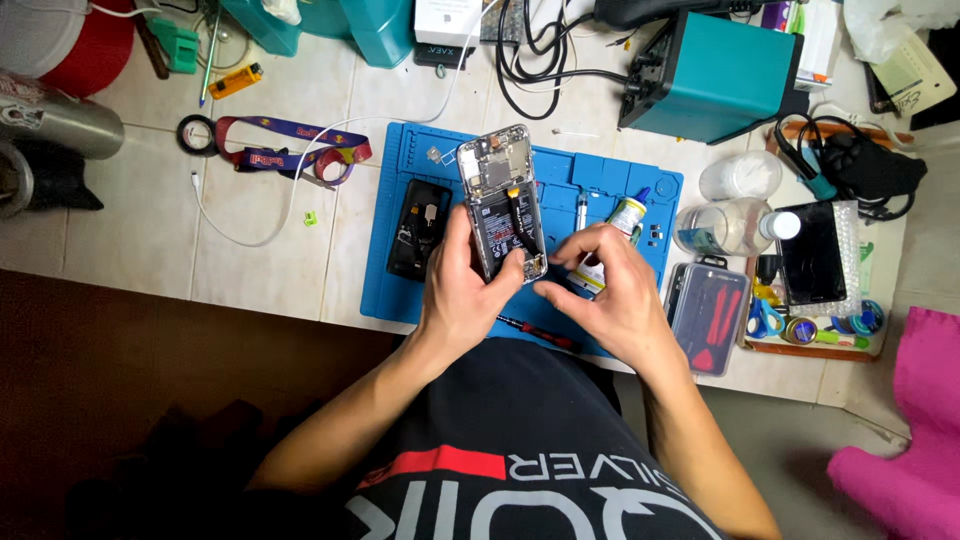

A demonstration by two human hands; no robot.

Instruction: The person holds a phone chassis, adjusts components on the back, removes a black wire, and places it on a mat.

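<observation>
— What sits on the blue mat (400,290)?
— An open phone (503,205), above the mat's middle. The left hand (462,290) is wrapped tight around its bottom end.
— The right hand (612,290)?
— Fingers pinched on a small glue bottle (612,240).

The work mat (400,290) is bright blue on a pale tiled table (140,230), with a teal box (715,75) at the far right. The opened phone (503,205) shows silver edges and a black battery; a magenta cloth (905,430) lies near right.

Two hands (470,290) (615,290), one opened phone (503,205) (back cover (418,228) separate).
</observation>
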